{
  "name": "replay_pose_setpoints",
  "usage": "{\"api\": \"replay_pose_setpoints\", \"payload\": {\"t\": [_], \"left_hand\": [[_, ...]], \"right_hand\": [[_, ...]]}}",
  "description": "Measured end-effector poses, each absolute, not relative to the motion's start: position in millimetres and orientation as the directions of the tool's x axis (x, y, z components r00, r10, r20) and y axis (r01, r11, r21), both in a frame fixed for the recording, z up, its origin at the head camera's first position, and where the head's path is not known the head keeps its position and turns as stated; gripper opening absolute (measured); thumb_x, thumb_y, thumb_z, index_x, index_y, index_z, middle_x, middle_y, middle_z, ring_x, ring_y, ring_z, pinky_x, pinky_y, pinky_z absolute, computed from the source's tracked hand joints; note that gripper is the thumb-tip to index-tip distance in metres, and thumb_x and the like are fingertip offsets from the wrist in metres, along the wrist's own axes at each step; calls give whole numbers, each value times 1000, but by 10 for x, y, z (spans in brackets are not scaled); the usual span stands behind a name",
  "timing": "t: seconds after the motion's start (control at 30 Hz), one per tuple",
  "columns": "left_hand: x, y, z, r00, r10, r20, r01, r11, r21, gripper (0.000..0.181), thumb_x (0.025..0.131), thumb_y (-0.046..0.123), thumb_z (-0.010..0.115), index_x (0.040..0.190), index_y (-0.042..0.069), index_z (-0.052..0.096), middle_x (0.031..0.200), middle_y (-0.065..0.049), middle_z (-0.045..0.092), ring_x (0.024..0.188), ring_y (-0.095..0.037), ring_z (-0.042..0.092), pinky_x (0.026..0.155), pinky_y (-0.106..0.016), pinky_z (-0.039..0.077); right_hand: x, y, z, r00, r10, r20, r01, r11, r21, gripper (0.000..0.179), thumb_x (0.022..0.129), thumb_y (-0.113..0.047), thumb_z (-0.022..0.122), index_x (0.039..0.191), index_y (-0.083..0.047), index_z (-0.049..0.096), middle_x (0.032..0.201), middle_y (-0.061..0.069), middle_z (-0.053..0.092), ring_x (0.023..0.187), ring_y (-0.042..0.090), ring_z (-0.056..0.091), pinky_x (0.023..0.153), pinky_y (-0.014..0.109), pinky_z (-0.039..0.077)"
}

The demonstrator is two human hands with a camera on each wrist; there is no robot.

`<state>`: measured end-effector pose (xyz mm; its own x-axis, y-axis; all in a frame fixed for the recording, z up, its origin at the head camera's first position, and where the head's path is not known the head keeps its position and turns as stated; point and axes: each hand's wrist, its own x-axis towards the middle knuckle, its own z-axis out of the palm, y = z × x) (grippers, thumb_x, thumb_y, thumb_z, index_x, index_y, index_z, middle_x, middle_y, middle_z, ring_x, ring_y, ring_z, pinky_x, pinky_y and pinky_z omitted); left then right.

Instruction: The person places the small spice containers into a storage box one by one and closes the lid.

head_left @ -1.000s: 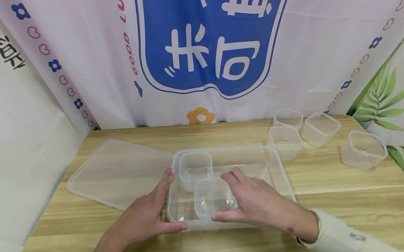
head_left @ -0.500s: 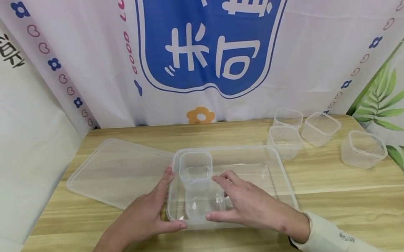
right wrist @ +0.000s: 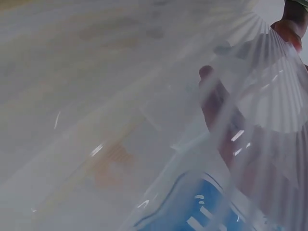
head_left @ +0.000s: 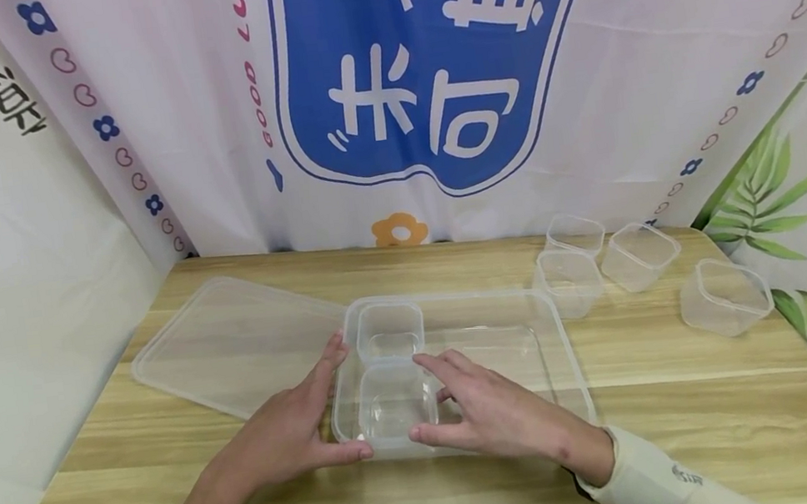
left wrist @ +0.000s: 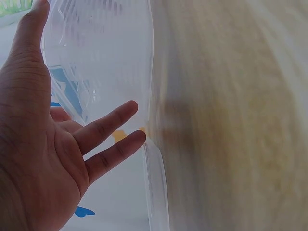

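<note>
A large clear plastic box (head_left: 562, 350) sits without its lid on the table. My left hand (head_left: 293, 429) spreads along its left end, thumb at the near corner and fingers at the side; in the left wrist view, the fingers of this hand (left wrist: 53, 139) are straight and apart. Inside the box, two small clear square containers stand one behind the other at the left end: a far one (head_left: 389, 321) and a near one (head_left: 385, 406). My right hand (head_left: 495, 413) holds the near one between thumb and index finger. In the right wrist view, clear plastic blurs the scene.
A flat clear lid (head_left: 234, 348) lies left of the box, partly behind my left hand. Several more small containers stand at the back right, including a rightmost one (head_left: 725, 301). A printed cloth (head_left: 214, 183) hangs behind the wooden table (head_left: 434, 500).
My right hand has moved left with the near small container, which now stands in line with the far one at the box's left end. My left hand has stayed in place.
</note>
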<state>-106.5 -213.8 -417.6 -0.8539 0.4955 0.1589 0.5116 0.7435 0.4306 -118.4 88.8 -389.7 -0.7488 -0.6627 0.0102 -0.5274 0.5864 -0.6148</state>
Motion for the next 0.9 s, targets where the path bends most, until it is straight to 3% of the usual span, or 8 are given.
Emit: {"api": "replay_pose_setpoints", "payload": {"t": [0.17, 0.63, 0.9], "left_hand": [[-1068, -2137, -4178, -855, 493, 162, 511, 744, 430, 131, 79, 77, 71, 166, 9, 1, 163, -17, 32, 115, -42, 65, 91, -53, 55], [-1077, -2128, -4177, -856, 492, 162, 509, 745, 431, 130, 79, 78, 70, 166, 11, 2, 163, -15, 34, 114, -37, 66, 91, -52, 55], [-1070, -2125, -4176, -856, 492, 161, 510, 748, 426, 130, 79, 73, 74, 166, 10, 2, 163, -16, 31, 118, -41, 63, 93, -53, 54]], "right_hand": [[-1168, 888, -3908, -752, -659, -13, -497, 580, -645, 93, 95, -71, 55, 164, -15, 26, 153, 8, 45, 117, 13, 63, 96, 39, 53], [-1165, 900, -3917, -756, -655, -8, -495, 580, -647, 92, 95, -71, 55, 163, -15, 28, 151, 4, 46, 119, 12, 62, 94, 38, 54], [-1153, 912, -3903, -757, -653, 17, -528, 597, -605, 90, 96, -69, 55, 163, -15, 28, 151, 4, 47, 121, 12, 61, 98, 42, 52]]}}
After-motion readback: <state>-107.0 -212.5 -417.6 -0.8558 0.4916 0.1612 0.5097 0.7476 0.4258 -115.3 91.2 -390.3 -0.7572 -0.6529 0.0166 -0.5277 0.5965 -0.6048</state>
